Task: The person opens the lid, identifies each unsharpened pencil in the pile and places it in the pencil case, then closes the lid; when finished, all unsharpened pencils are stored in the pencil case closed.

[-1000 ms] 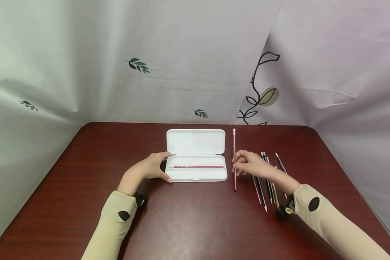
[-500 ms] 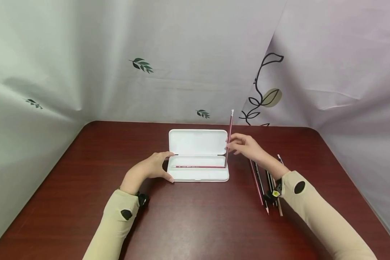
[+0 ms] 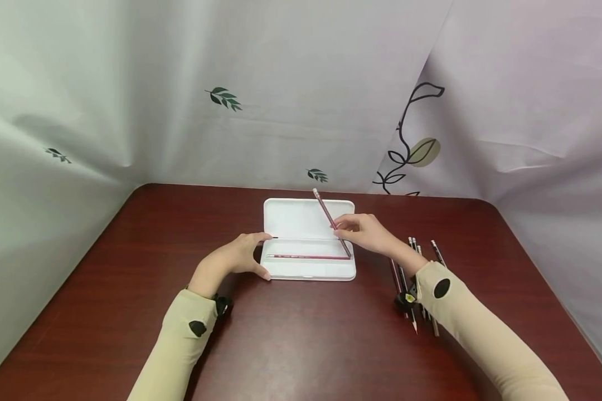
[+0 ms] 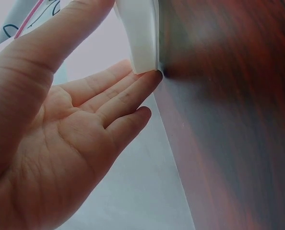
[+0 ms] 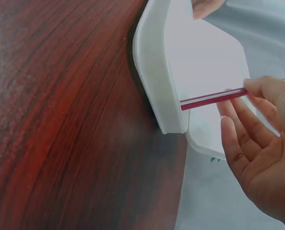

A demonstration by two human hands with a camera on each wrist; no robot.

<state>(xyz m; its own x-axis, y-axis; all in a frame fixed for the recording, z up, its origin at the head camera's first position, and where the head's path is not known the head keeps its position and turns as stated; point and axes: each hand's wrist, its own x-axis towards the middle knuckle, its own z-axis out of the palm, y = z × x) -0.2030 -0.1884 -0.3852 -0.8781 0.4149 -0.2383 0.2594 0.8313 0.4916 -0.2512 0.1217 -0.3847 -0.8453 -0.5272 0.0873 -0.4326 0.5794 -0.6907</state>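
A white pencil case (image 3: pixel 308 272) lies on the table with its lid (image 3: pixel 288 218) raised. Inside it, a red pencil (image 3: pixel 301 257) lies lengthwise. My left hand (image 3: pixel 231 260) holds the case's left end, thumb at the front corner and fingers toward the hinge. Above the case's right half, my right hand (image 3: pixel 365 230) pinches a second red pencil (image 3: pixel 325 209) between thumb and fingers. That pencil slants, its white eraser end up at the left and its lower end at the case's right inner side. In the right wrist view, the pencil's lower part (image 5: pixel 207 100) passes behind the case wall (image 5: pixel 157 81).
Several loose pencils, among them a dark one (image 3: pixel 437 252), lie on the table to the right, partly hidden under my right forearm. The dark red table (image 3: pixel 301 334) ends at a pale curtain (image 3: pixel 271 150) with leaf prints.
My right hand has carried the red pencil left from beside the case to over it. The pencil has tipped from upright to slanting left. My left hand stays on the case.
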